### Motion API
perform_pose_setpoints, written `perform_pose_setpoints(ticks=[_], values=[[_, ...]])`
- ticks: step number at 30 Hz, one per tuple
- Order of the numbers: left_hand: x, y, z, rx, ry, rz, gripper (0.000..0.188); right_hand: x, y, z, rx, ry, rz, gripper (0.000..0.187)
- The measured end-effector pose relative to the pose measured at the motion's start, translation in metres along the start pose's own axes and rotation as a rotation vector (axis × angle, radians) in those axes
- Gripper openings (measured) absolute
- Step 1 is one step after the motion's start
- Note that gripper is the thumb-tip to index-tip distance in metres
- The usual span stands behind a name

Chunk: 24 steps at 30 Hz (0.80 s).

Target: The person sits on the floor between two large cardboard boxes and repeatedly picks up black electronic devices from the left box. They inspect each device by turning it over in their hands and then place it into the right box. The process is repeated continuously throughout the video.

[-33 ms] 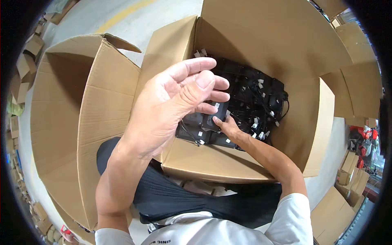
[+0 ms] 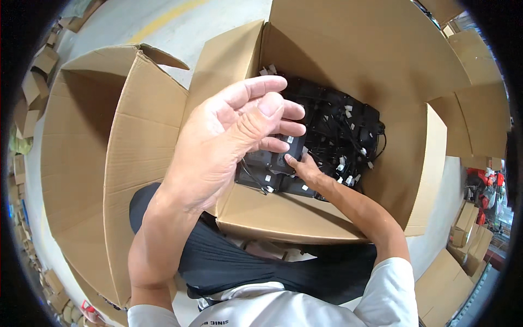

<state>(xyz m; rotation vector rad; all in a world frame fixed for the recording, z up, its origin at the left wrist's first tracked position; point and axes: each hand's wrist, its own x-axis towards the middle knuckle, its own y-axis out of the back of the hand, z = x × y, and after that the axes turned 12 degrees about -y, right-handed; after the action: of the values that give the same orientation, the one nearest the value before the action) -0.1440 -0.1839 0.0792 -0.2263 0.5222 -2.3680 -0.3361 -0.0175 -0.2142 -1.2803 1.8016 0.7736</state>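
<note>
My left hand (image 2: 220, 133) is raised over the left side of a large open cardboard box (image 2: 354, 43). Its fingers are spread and slightly curled, with nothing in them. Down inside the box, my right hand (image 2: 306, 169) grips the near edge of a flat black rectangular unit (image 2: 294, 149), thumb on top; the fingers beneath are hidden. Several similar black units (image 2: 316, 98) lie packed around it, with loose black cables (image 2: 344, 129) and white connectors (image 2: 341, 163) on top. My left hand covers part of this layer.
A second open cardboard box (image 2: 144, 125) stands close on the left. The near flap (image 2: 283, 215) folds out toward me, and a right flap (image 2: 430, 169) stands beside my right arm. More cartons (image 2: 449, 280) and red items (image 2: 482, 182) are at the right. A yellow line (image 2: 163, 20) marks the floor.
</note>
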Motion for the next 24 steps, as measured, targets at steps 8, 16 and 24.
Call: perform_pose_setpoints(ticks=[8, 16, 24], values=[[-0.009, -0.007, 0.006, -0.014, -0.039, -0.006, 0.049, 0.008, 0.015, -0.018, -0.164, -0.037, -0.077, 0.066], [-0.02, 0.004, -0.001, 0.102, -0.004, 0.059, 0.046, -0.011, 0.026, -0.041, -0.702, -0.004, 0.208, 0.06], [-0.038, 0.073, 0.156, 0.755, -0.352, 0.077, 0.039, -0.13, 0.001, -0.091, -0.813, 0.394, 0.157, 0.054]])
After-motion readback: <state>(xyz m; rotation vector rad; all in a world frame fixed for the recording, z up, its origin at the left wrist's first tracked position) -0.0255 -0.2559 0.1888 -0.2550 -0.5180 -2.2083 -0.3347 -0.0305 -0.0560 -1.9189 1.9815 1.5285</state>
